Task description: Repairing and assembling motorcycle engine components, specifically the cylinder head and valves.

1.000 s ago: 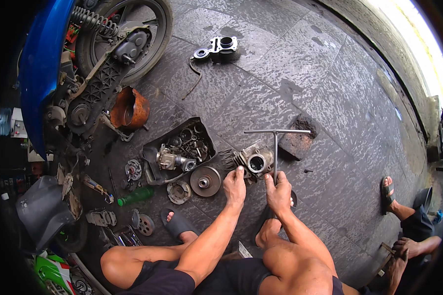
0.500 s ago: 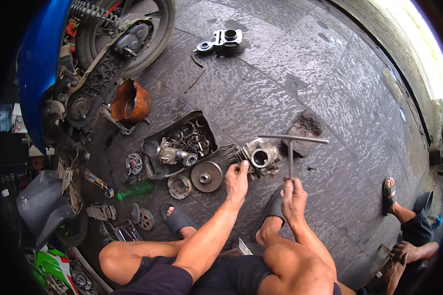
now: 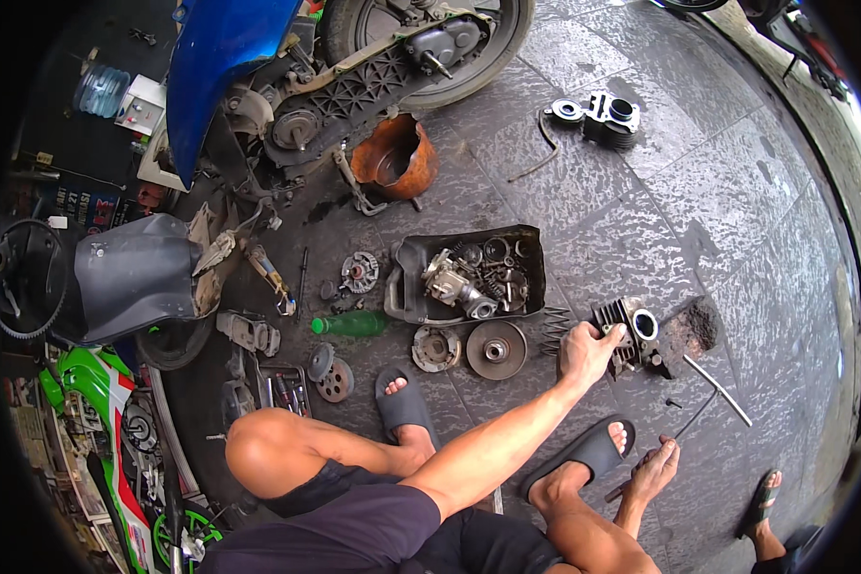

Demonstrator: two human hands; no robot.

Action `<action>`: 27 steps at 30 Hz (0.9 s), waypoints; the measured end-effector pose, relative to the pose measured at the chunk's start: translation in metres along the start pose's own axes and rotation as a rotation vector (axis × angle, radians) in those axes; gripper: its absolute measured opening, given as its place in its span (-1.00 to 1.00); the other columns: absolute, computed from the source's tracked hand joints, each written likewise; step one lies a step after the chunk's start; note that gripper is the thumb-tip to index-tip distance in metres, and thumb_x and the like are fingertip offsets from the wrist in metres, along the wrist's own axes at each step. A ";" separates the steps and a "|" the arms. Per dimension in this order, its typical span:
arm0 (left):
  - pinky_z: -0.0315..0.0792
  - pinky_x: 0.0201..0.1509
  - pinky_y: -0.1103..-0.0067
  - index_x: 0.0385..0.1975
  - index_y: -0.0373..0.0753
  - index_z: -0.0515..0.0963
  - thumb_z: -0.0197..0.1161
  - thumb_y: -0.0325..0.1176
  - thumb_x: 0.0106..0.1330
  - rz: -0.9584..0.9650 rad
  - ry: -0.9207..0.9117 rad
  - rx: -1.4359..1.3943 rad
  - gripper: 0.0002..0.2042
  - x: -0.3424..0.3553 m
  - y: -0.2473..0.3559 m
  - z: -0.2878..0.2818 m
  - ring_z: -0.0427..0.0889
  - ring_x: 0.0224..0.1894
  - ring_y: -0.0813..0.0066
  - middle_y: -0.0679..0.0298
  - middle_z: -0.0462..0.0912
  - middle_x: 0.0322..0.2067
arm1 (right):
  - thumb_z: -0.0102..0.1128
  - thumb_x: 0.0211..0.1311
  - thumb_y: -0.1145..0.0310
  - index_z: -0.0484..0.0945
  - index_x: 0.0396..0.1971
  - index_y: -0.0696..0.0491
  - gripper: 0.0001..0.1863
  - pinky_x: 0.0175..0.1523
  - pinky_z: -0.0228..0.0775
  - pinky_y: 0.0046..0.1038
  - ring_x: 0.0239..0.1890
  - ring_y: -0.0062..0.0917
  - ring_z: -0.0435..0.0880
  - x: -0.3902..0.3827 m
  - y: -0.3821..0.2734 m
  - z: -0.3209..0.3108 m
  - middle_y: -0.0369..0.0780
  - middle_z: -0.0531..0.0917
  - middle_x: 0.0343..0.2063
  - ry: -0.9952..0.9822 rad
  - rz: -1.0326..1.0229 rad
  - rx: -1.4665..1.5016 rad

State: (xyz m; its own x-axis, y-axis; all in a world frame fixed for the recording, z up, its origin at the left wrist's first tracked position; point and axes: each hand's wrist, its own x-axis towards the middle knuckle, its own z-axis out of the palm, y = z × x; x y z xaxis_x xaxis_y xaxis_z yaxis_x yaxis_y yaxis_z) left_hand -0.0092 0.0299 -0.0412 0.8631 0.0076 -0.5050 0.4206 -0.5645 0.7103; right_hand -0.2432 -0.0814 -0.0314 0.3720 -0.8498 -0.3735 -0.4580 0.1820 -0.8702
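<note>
My left hand (image 3: 588, 353) grips the near left edge of a finned metal cylinder head (image 3: 628, 327), which has a round port facing up. My right hand (image 3: 652, 469) is closed round the shaft of a T-handle wrench (image 3: 717, 390). The wrench slants away from me, its crossbar at the far end, apart from the cylinder head. A rough, rusty block (image 3: 691, 335) sits beside the head. Between the block and my right foot lies a small dark bolt (image 3: 673, 403). Left of the head stands a coil spring (image 3: 554, 330).
A black tray (image 3: 407, 287) of engine parts stands left, with a pulley disc (image 3: 496, 350) and a green bottle (image 3: 351, 323) near it. Beyond are a rusty pot (image 3: 421, 163), a cylinder block (image 3: 610, 120) and a scooter's rear wheel (image 3: 488, 72). Another person's foot (image 3: 764, 497) is at right.
My view has swung left. The wrench has gone from beside the cylinder head to farther right and nearer me, its crossbar now tilted. My left hand stays on the head, which has turned or tilted.
</note>
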 end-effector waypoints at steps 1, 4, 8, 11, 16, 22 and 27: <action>0.52 -0.26 0.31 -0.51 -0.35 0.58 0.40 0.22 0.14 -0.005 -0.006 0.000 -0.41 0.001 0.003 0.000 0.71 -0.39 0.13 -0.02 0.69 -0.50 | -0.09 0.58 0.09 0.49 -0.21 0.07 -0.65 -0.63 -0.16 -0.64 -0.72 -0.84 0.08 0.000 0.004 -0.005 -0.50 0.19 -0.73 0.018 0.026 0.022; 0.52 -0.27 0.31 -0.52 -0.34 0.57 0.40 0.23 0.14 -0.025 -0.033 -0.028 -0.40 0.001 0.005 -0.002 0.70 -0.40 0.13 -0.01 0.68 -0.52 | -0.08 0.57 0.03 0.46 -0.17 0.04 -0.64 -0.68 -0.14 -0.68 -0.75 -0.84 0.08 0.000 0.015 -0.019 -0.49 0.18 -0.73 0.060 0.102 0.084; 0.51 -0.28 0.28 -0.52 -0.36 0.56 0.38 0.27 0.11 -0.043 -0.062 -0.031 -0.37 -0.001 -0.005 -0.007 0.71 -0.37 0.04 -0.06 0.69 -0.48 | -0.10 0.55 -0.08 0.44 -0.15 0.04 -0.56 -0.70 -0.12 -0.68 -0.75 -0.81 0.09 -0.003 0.039 -0.042 -0.47 0.19 -0.70 0.162 0.199 0.167; 0.52 -0.26 0.26 -0.50 -0.36 0.55 0.39 0.27 0.12 -0.028 -0.051 -0.063 -0.36 0.000 -0.008 -0.004 0.71 -0.36 0.01 -0.07 0.69 -0.47 | -0.08 0.51 -0.15 0.41 -0.14 0.07 -0.50 -0.71 -0.09 -0.62 -0.77 -0.75 0.09 -0.001 0.064 -0.061 -0.44 0.17 -0.71 0.257 0.354 0.221; 0.51 -0.32 0.32 -0.56 -0.32 0.52 0.40 0.27 0.13 -0.013 -0.032 -0.038 -0.37 0.003 -0.005 0.003 0.67 -0.45 0.22 0.04 0.66 -0.55 | -0.11 0.48 -0.20 0.41 -0.22 0.07 -0.45 -0.72 -0.07 -0.59 -0.77 -0.72 0.08 0.005 0.109 -0.089 -0.43 0.15 -0.72 0.304 0.433 0.139; 0.48 -0.34 0.33 -0.56 -0.33 0.51 0.39 0.27 0.14 0.030 -0.041 -0.040 -0.37 0.005 -0.006 0.000 0.63 -0.46 0.25 0.05 0.64 -0.56 | -0.04 0.48 -0.15 0.48 -0.20 0.14 -0.45 -0.61 0.25 -0.46 -0.68 -0.58 0.39 0.012 0.146 -0.113 -0.32 0.38 -0.66 0.246 0.460 -0.072; 0.48 -0.34 0.33 -0.55 -0.33 0.50 0.38 0.29 0.15 0.009 -0.054 -0.030 -0.36 0.004 -0.010 -0.001 0.60 -0.48 0.26 0.07 0.61 -0.58 | 0.13 0.45 0.16 0.51 0.04 0.29 -0.54 0.20 0.38 -0.29 0.01 -0.27 0.58 0.031 0.091 -0.078 -0.04 0.63 -0.08 0.412 -0.150 -0.523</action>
State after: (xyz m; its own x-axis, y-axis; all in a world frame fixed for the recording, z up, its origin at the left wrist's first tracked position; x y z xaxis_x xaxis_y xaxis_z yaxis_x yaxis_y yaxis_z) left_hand -0.0096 0.0367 -0.0501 0.8507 -0.0428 -0.5239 0.4218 -0.5391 0.7290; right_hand -0.3358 -0.1296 -0.0969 0.1717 -0.9850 -0.0185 -0.7938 -0.1272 -0.5947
